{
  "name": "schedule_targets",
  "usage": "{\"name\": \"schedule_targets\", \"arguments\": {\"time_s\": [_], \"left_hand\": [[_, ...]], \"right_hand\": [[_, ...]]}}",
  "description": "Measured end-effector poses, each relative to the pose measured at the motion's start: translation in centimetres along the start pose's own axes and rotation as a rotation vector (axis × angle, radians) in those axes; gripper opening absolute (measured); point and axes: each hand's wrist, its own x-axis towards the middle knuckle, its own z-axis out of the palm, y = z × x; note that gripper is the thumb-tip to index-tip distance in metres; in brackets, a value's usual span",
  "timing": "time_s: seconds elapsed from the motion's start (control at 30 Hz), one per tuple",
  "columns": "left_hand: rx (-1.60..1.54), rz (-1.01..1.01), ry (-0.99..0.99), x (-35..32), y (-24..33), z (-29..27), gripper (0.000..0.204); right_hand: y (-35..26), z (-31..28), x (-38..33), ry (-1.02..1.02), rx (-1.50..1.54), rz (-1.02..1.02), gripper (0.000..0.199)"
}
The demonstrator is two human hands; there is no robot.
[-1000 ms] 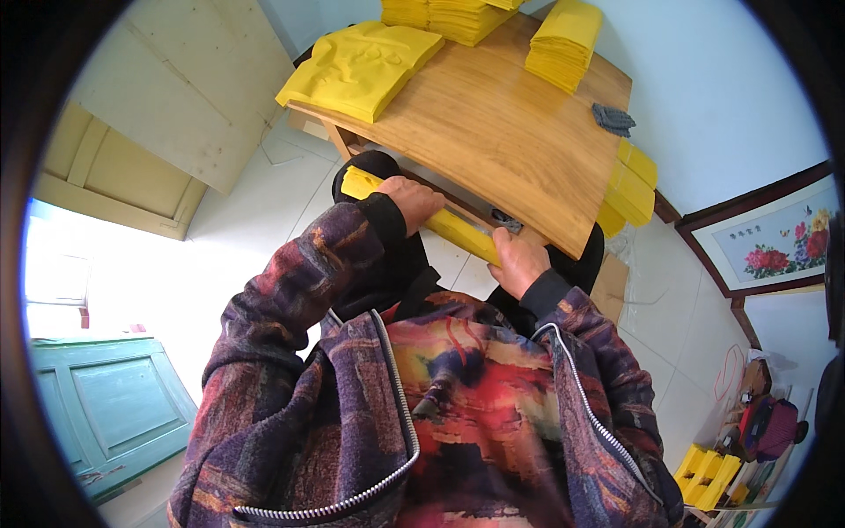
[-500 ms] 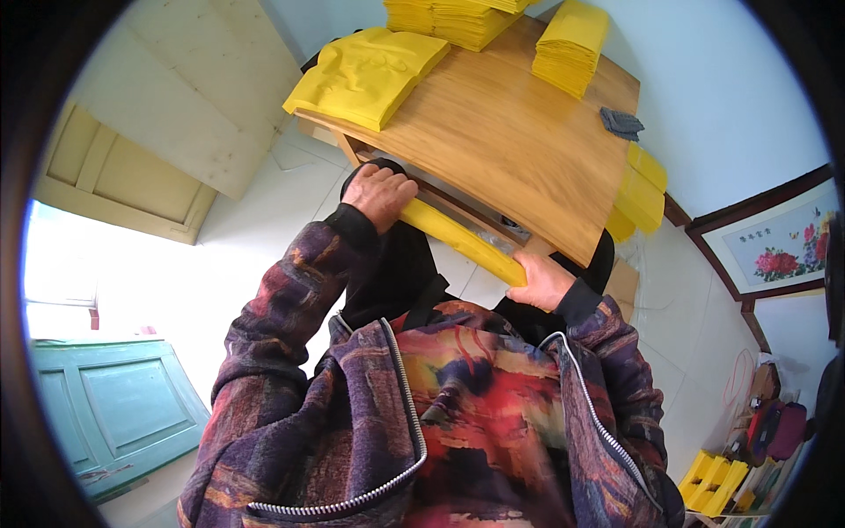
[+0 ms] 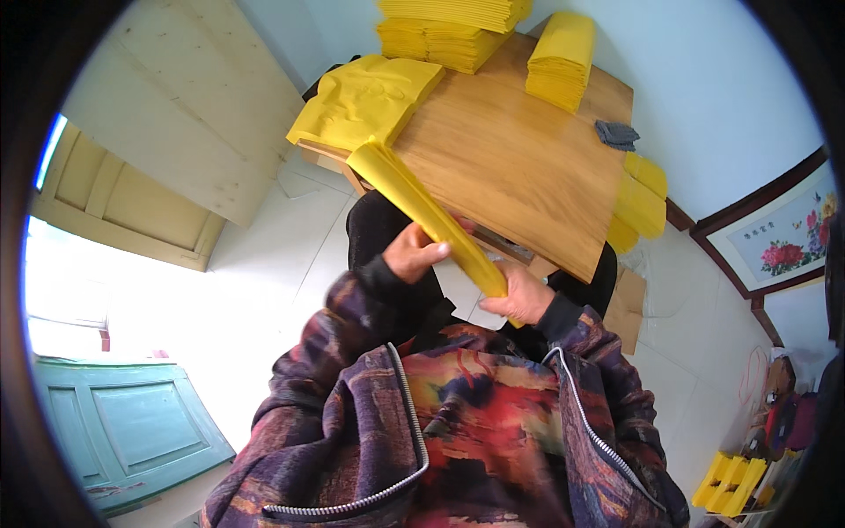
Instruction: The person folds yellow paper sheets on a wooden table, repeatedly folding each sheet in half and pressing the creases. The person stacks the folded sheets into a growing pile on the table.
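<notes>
I hold a long, narrow bundle of folded yellow sheets (image 3: 392,180) between both hands, above my knees. It slants from its fanned far end, at the near left of the table, down to my right hand. Around its middle my left hand (image 3: 412,253) is closed, thumb in front and fingers mostly hidden behind. Its lower end is in the grip of my right hand (image 3: 522,295). The far end overlaps the edge of the wooden table (image 3: 519,150) in view. On that table's left corner lies a puffed yellow piece (image 3: 361,101) with a creased surface.
Yellow stacks (image 3: 440,42) stand at the table's back, another stack (image 3: 561,66) farther right. A grey folded cloth (image 3: 617,135) lies at the right edge. Yellow pieces (image 3: 641,198) are beside the table. A framed flower picture (image 3: 783,233) leans right; a green panel (image 3: 145,422) is at left.
The bundle was held low, nearly crosswise below the table edge, a hand at each end. Its left end has swung up and away, and my left hand has slid to its middle.
</notes>
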Motion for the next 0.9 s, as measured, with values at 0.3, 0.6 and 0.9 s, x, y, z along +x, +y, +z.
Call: {"name": "schedule_targets", "arguments": {"time_s": [0.3, 0.6, 0.9], "left_hand": [[-0.368, 0.178, 0.362, 3.2, 4.5, 1.4, 0.022], [-0.547, 0.331, 0.407, 3.1, 7.6, -4.6, 0.018], [-0.646, 0.274, 0.215, 2.4, 5.8, -2.7, 0.067]], "right_hand": [[-1.3, 0.1, 0.0, -0.182, 0.287, -0.001, 0.035], [-0.3, -0.4, 0.2, -0.233, 0.170, -0.006, 0.043], [-0.6, -1.2, -0.2, -0.229, 0.483, 0.085, 0.023]]}}
